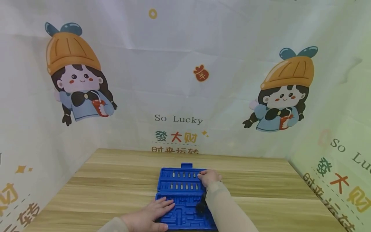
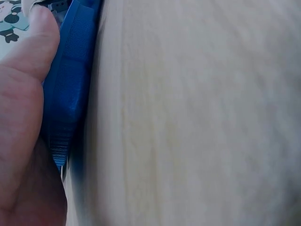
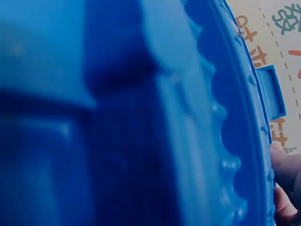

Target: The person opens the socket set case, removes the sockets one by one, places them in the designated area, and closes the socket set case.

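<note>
A blue plastic bit case [image 1: 185,212] lies unfolded on the table, its lid side at the far end. Two rows of small metal screwdriver bits [image 1: 181,186] stand in the far half; the near half shows bare moulded recesses. My left hand [image 1: 150,214] rests on the case's near left edge, fingers extended over it. In the left wrist view the thumb side lies along the blue case wall [image 2: 70,89]. My right hand [image 1: 210,178] is at the right end of the far row, pinching a screwdriver bit [image 3: 289,149] whose metal tip shows beside the fingertips [image 3: 277,153].
The wood-grain table [image 1: 116,180] extends on both sides of the case. A printed cloth [image 1: 174,96] hangs behind and at the sides. A blue latch tab [image 1: 186,165] sticks out from the case's far edge. Something black [image 1: 200,207] shows under the right wrist.
</note>
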`<act>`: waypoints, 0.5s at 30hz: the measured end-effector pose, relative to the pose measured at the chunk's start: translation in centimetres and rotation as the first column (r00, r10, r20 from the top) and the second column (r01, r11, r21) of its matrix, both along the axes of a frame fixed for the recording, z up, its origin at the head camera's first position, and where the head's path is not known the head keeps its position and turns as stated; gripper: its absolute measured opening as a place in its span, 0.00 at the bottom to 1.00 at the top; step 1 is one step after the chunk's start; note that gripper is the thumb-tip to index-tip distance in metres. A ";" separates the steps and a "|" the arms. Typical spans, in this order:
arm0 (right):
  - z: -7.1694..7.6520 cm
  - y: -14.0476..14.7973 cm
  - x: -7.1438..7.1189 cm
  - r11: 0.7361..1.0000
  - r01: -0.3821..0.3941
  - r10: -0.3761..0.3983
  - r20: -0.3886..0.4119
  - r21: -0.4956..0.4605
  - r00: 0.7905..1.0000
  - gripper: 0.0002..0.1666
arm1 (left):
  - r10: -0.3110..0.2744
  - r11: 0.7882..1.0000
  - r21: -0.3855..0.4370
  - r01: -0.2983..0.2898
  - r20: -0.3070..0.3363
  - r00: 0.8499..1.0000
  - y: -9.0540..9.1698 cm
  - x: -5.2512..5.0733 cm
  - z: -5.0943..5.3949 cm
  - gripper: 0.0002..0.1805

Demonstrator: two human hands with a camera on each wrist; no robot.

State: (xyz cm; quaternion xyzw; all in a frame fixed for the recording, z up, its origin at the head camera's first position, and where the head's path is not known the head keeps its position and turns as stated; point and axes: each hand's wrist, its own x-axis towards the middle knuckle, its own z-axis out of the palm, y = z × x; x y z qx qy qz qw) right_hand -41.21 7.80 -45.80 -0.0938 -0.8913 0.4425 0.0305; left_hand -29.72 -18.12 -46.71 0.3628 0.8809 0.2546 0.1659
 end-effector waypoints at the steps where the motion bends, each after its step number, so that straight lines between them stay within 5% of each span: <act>1: 0.1 0.0 0.1 1.000 -0.002 0.002 0.001 0.007 1.000 0.07 | -0.003 1.000 0.001 0.003 -0.005 1.000 0.0 0.0 0.0 0.38; 15: 0.2 0.0 0.2 0.998 -0.025 0.024 0.024 0.052 0.999 0.07 | 0.055 0.998 -0.032 -0.056 -0.019 0.998 0.3 0.6 0.4 0.37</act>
